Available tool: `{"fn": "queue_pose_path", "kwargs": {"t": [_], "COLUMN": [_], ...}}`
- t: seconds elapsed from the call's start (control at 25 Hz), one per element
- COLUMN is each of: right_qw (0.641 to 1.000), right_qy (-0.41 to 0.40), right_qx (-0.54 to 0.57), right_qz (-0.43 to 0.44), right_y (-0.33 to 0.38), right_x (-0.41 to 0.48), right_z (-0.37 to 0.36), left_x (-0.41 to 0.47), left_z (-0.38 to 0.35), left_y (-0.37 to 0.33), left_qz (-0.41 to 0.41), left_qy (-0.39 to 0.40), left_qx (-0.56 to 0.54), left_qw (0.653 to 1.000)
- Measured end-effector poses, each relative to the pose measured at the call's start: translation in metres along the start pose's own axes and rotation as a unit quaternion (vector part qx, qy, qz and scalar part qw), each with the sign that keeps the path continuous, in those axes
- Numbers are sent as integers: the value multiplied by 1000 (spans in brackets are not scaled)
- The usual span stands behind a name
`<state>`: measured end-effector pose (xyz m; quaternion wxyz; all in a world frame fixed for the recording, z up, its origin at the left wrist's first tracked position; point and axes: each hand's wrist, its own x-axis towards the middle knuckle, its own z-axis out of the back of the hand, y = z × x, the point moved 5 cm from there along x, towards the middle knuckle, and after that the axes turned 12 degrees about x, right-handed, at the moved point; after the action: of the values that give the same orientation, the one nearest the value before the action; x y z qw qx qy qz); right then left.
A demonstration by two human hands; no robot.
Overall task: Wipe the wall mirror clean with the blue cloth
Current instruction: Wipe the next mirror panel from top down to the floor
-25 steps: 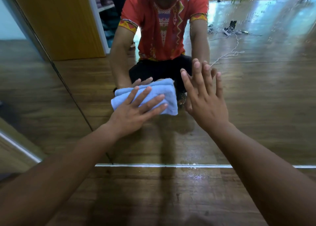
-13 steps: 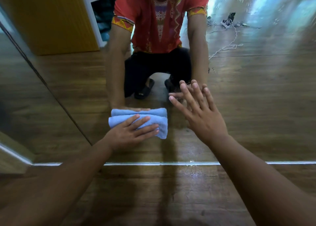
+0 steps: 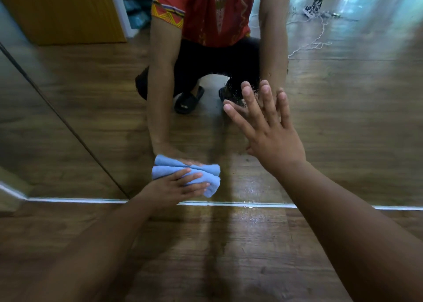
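Head view: left grip (image 3: 176,185) lies flat on the blue cloth (image 3: 211,183), fingers straight across it and pressing it to the wall mirror (image 3: 343,118), not curled round it. Thumb hidden, can't tell if it hooks an edge. Cloth is folded into a thick pad, low on the mirror, just above the mirror's bottom edge and near the dark seam (image 3: 68,123) on the left. Right grip (image 3: 272,137) is spread flat on the glass, empty, higher up and to the right of the cloth, well apart from it; looks like bracing. Fine specks or droplets (image 3: 238,91) show on the glass by the right fingertips. Wet sheen on the floor (image 3: 206,256) just under the bottom edge.

Judgement: wiping is in progress on the lower strip, with glass above and to the right likely yet to do. Cloth should be light, soft and limp, so it will bunch or unfold if dragged by a corner; best held by a flat palm over the middle of the pad, fingers spanning the folds. Wet glass is slippery, so the pad may skate; glass is stiff but fragile, so even pressure and no leaning hard through the right grip
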<state>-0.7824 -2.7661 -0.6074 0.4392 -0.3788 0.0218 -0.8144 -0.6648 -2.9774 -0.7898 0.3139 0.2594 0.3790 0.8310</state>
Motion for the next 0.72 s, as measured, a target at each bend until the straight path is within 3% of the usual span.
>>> {"fn": "queue_pose_path", "kwargs": {"t": [0.12, 0.2, 0.28, 0.4, 0.48, 0.52, 0.6, 0.64, 0.72], "right_qw": [1000, 1000, 1000, 999, 999, 1000, 1000, 1000, 999], "right_qy": [11, 18, -2, -34, -25, -19, -2, 10, 43], "right_qx": [-14, -15, -11, 9, 25, 25, 19, 18, 10], "right_qz": [-6, -9, -6, -5, -7, -3, 12, 18, 28], "right_y": [-1, 2, 6, 9, 8, 8, 8, 7, 3], "right_x": [1, 0, -2, -4, -5, -7, -12, -15, -19], "right_z": [0, 1, 6, 13, 13, 11, 7, 5, 0], "left_x": [3, 3, 1, -6, -5, -2, 12, 24, 39], "left_z": [7, 20, 35, 42, 33, 28, 24, 29, 34], "left_y": [0, 6, 15, 10, -3, -8, -12, -9, -3], "left_qz": [10, 67, 182, 401, 546, 632, 775, 803, 835], "left_qy": [1, -7, 0, 6, 18, 3, -42, -69, -98], "left_qx": [-12, -10, -29, -76, -141, -198, -328, -364, -380], "left_qw": [1000, 998, 983, 913, 825, 749, 538, 466, 385]}}
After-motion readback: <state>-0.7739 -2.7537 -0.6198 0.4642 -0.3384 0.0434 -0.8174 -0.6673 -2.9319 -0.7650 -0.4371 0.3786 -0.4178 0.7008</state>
